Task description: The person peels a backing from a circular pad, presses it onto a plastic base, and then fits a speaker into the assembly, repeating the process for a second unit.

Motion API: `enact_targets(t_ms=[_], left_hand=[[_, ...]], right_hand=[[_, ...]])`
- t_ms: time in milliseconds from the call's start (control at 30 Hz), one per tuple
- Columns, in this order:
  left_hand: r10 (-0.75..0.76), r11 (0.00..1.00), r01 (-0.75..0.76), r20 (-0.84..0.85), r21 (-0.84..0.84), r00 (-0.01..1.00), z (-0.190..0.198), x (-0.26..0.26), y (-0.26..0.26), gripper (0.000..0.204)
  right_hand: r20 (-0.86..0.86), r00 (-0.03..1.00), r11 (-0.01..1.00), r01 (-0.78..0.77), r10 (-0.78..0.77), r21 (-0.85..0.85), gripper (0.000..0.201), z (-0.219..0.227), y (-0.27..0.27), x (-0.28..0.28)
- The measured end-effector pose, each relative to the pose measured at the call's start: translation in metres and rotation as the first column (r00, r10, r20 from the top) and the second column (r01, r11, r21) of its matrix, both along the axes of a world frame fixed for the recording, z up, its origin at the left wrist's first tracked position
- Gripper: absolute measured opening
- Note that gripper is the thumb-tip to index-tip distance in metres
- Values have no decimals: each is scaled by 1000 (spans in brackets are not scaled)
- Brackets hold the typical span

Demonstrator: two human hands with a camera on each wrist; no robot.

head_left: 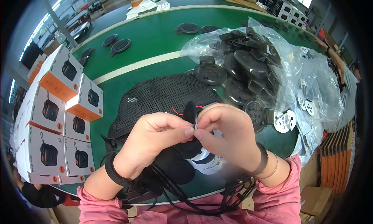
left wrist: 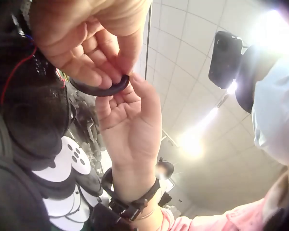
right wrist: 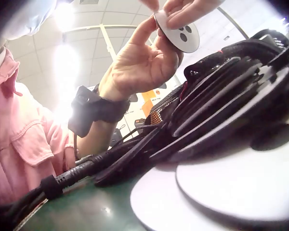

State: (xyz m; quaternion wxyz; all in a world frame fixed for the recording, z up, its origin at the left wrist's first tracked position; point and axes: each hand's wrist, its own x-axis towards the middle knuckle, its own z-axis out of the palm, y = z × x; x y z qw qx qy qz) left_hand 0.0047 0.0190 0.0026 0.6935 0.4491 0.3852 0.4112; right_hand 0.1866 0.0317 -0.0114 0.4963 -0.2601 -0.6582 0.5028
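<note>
Both hands meet above a black mesh bag (head_left: pixel 163 94), pinching a thin round disc (head_left: pixel 190 114) that stands edge-on in the head view. The left hand (head_left: pixel 155 136) grips its edge with thumb and fingers from the left. From the right, the right hand (head_left: pixel 229 131) pinches the same disc, thumb tips nearly touching. The right wrist view shows the disc's white face (right wrist: pixel 185 36) with dark holes; the left wrist view shows its black rim (left wrist: pixel 101 90). Below the hands lie black round pads (head_left: pixel 175 167) and white discs (head_left: pixel 208 162).
Stacked speaker boxes (head_left: pixel 46 146) stand at the left. Black round parts (head_left: pixel 248 65) are heaped on clear plastic (head_left: pixel 289 68) at the right, beside loose white discs (head_left: pixel 284 121). Black cables (head_left: pixel 175 193) run along the green table's (head_left: pixel 149 45) near edge.
</note>
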Motion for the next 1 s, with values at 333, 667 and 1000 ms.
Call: enact_targets(t_ms=[333, 667, 1000], left_hand=[[141, 960, -70, -252, 271, 958, 8, 7, -8, 6], [29, 967, -56, 110, 248, 994, -1, 7, -5, 11], [9, 959, -32, 83, 280, 996, 0, 5, -4, 10]], right_hand=[[-163, 984, 946, -118, 71, -302, 11, -7, -4, -1], [-286, 951, 868, -236, 114, -438, 20, 1, -2, 1], [-342, 930, 851, -283, 131, -443, 21, 3, -3, 1]])
